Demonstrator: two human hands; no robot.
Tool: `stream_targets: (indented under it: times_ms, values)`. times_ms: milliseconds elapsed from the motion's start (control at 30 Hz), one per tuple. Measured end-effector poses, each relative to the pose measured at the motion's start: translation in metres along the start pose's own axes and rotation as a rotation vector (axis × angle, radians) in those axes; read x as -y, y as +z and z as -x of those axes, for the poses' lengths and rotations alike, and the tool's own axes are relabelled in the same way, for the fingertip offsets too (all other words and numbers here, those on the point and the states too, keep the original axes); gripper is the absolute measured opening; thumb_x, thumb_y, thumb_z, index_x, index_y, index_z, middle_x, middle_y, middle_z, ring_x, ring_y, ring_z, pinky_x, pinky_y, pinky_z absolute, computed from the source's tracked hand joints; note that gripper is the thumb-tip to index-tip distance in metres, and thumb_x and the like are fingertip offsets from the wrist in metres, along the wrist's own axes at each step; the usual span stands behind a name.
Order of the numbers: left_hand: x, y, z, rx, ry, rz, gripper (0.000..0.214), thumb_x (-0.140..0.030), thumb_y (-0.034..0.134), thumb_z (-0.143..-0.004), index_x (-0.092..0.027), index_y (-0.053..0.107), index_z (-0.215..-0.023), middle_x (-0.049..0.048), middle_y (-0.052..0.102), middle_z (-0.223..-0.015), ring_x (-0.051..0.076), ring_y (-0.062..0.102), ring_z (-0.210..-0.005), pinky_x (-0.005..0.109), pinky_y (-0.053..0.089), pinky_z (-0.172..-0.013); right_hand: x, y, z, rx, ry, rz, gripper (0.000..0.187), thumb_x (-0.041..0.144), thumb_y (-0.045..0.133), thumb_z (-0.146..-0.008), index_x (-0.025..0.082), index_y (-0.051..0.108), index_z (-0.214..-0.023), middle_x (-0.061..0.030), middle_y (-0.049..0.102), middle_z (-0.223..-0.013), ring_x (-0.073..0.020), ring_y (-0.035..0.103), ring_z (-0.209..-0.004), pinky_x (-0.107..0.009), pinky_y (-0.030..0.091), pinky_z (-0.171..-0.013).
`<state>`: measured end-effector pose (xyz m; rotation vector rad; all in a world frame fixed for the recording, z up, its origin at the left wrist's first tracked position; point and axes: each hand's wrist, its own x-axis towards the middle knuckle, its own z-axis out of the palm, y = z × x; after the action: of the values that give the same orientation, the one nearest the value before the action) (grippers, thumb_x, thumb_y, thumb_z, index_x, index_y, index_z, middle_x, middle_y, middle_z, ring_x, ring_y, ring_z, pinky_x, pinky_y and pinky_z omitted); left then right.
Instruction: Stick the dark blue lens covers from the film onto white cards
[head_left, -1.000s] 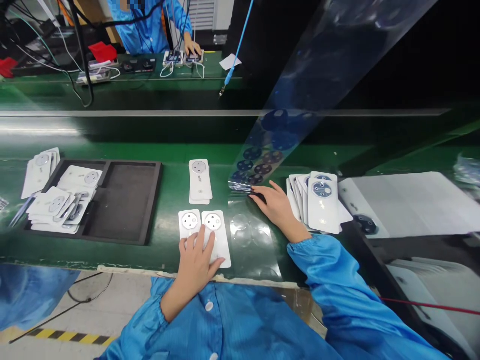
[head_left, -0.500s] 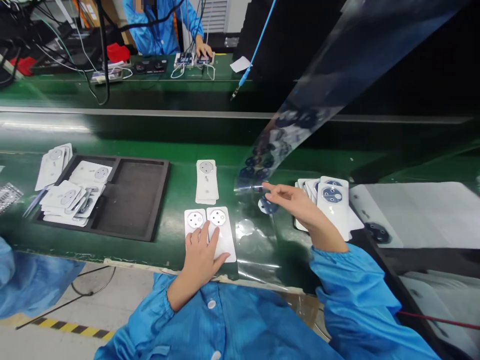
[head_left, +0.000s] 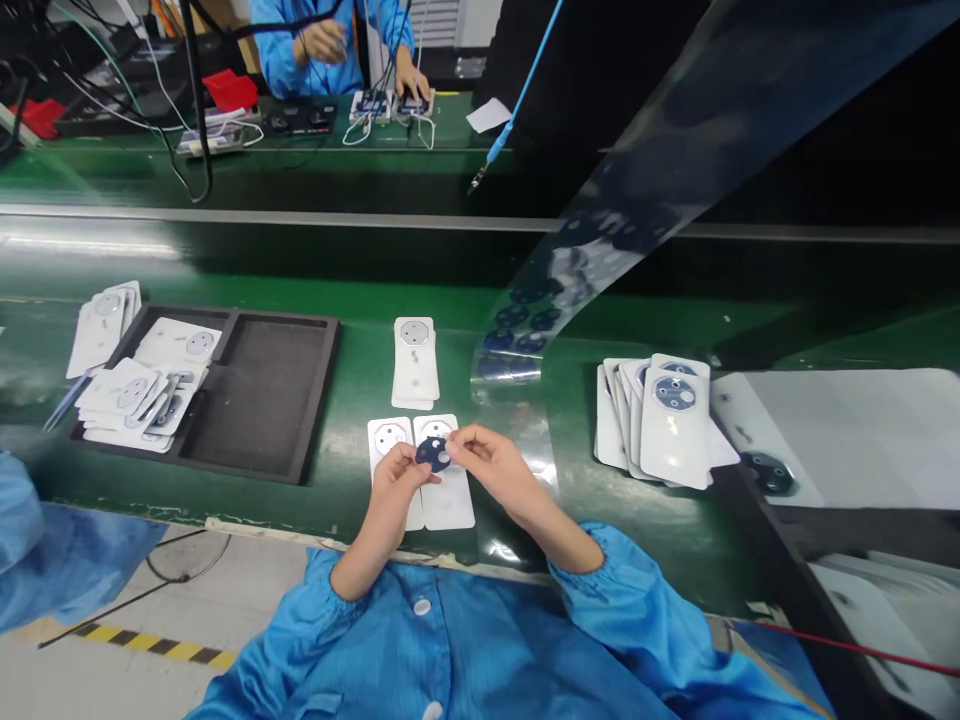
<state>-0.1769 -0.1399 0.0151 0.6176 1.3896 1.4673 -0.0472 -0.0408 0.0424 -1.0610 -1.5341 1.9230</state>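
Observation:
A dark round sticker [head_left: 432,456] with holes in it is held between both hands. My left hand [head_left: 393,487] pinches its left edge, and my right hand [head_left: 491,464] pinches its right edge. Beneath them two white rectangular panels lie side by side on the green bench: the left panel [head_left: 381,440] and the right panel [head_left: 450,505], each with a round holed area at its far end. The sticker hangs over the right panel and partly covers its round area. To the right, a clear film strip [head_left: 525,325] bearing dark round stickers slopes down onto the bench.
A small stack of white panels [head_left: 415,375] lies beyond the hands. At left is a black divided tray [head_left: 259,400] with piled panels in one compartment. Another panel stack [head_left: 675,440] is at right. A blue cable [head_left: 517,105] hangs ahead; a co-worker's hand [head_left: 411,82] is across the bench.
My right hand has come left from the film strip with a dark round sticker. My left hand has lifted off the panels and now grips the sticker's other edge.

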Motion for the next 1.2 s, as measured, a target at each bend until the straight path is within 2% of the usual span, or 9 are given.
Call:
stream_targets:
  times_ms: [133, 233, 333, 433, 567, 733, 933, 1200]
  values:
    - [0.0, -0.001, 0.0, -0.004, 0.037, -0.052, 0.021, -0.038, 0.058, -0.084, -0.02, 0.049, -0.08, 0.0026, 0.063, -0.082, 0.016, 0.065, -0.074, 0.032, 0.058, -0.071, 0.003, -0.009, -0.001, 0.097, 0.039, 0.033, 0.035, 0.054, 0.081, -0.074, 0.022, 0.067, -0.078, -0.0025, 0.068, -0.078, -0.019, 0.063, -0.075, -0.034, 0.051, -0.074]
    - [0.003, -0.001, 0.003, -0.047, 0.107, -0.195, 0.018, -0.036, 0.054, -0.09, -0.021, 0.048, -0.084, -0.0006, 0.059, -0.073, 0.014, 0.062, -0.063, 0.029, 0.056, -0.063, 0.001, -0.013, -0.007, 0.074, 0.059, 0.005, 0.035, 0.051, 0.083, -0.072, 0.021, 0.067, -0.078, -0.0028, 0.069, -0.076, -0.0179, 0.064, -0.072, -0.033, 0.052, -0.071]
    - [0.008, -0.004, 0.009, -0.165, 0.23, -0.417, 0.012, -0.033, 0.052, -0.094, -0.021, 0.048, -0.094, -0.0009, 0.058, -0.075, 0.013, 0.059, -0.061, 0.027, 0.051, -0.06, -0.001, -0.019, -0.019, 0.015, 0.086, -0.053, 0.043, 0.046, 0.089, -0.065, 0.022, 0.065, -0.092, -0.0003, 0.07, -0.073, -0.0171, 0.066, -0.068, -0.031, 0.053, -0.068]
    - [0.009, -0.01, 0.012, -0.2, 0.396, -0.681, 0.009, -0.029, 0.055, -0.093, -0.02, 0.054, -0.095, 0.006, 0.063, -0.09, 0.019, 0.064, -0.083, 0.033, 0.051, -0.077, -0.002, -0.031, -0.034, 0.011, 0.082, -0.029, 0.047, 0.044, 0.089, -0.065, 0.022, 0.064, -0.098, 0.0013, 0.07, -0.069, -0.0155, 0.064, -0.063, -0.03, 0.052, -0.064]
    - [0.011, -0.016, 0.01, -0.066, 0.565, -0.999, 0.007, -0.023, 0.06, -0.091, -0.02, 0.064, -0.096, 0.0116, 0.068, -0.114, 0.029, 0.059, -0.117, 0.045, 0.045, -0.099, -0.003, -0.044, -0.055, 0.118, 0.084, 0.096, 0.037, 0.047, 0.086, -0.069, 0.019, 0.069, -0.085, -0.0005, 0.068, -0.066, -0.0136, 0.061, -0.058, -0.028, 0.051, -0.058]
    - [0.017, -0.016, 0.007, -0.029, 0.666, -1.262, 0.017, -0.015, 0.058, -0.093, -0.019, 0.067, -0.107, 0.0127, 0.067, -0.123, 0.031, 0.056, -0.123, 0.049, 0.044, -0.102, -0.007, -0.046, -0.064, 0.186, 0.141, 0.13, 0.038, 0.048, 0.086, -0.068, 0.018, 0.074, -0.087, -0.0022, 0.07, -0.066, -0.014, 0.063, -0.058, -0.027, 0.053, -0.057]
    - [0.02, -0.017, 0.008, -0.022, 0.711, -1.394, 0.022, -0.016, 0.058, -0.092, -0.018, 0.066, -0.113, 0.0122, 0.066, -0.125, 0.031, 0.055, -0.123, 0.049, 0.045, -0.101, -0.011, -0.045, -0.055, 0.165, 0.096, 0.119, 0.038, 0.047, 0.085, -0.069, 0.018, 0.076, -0.092, -0.0043, 0.073, -0.074, -0.0158, 0.065, -0.061, -0.031, 0.056, -0.06]
    - [0.017, -0.016, 0.007, -0.02, 0.701, -1.412, 0.024, -0.016, 0.059, -0.092, -0.019, 0.067, -0.114, 0.0127, 0.065, -0.124, 0.031, 0.055, -0.123, 0.048, 0.046, -0.101, -0.014, -0.041, -0.052, 0.143, 0.154, 0.112, 0.034, 0.045, 0.086, -0.068, 0.019, 0.079, -0.089, -0.0046, 0.075, -0.073, -0.0187, 0.069, -0.063, -0.034, 0.059, -0.063]
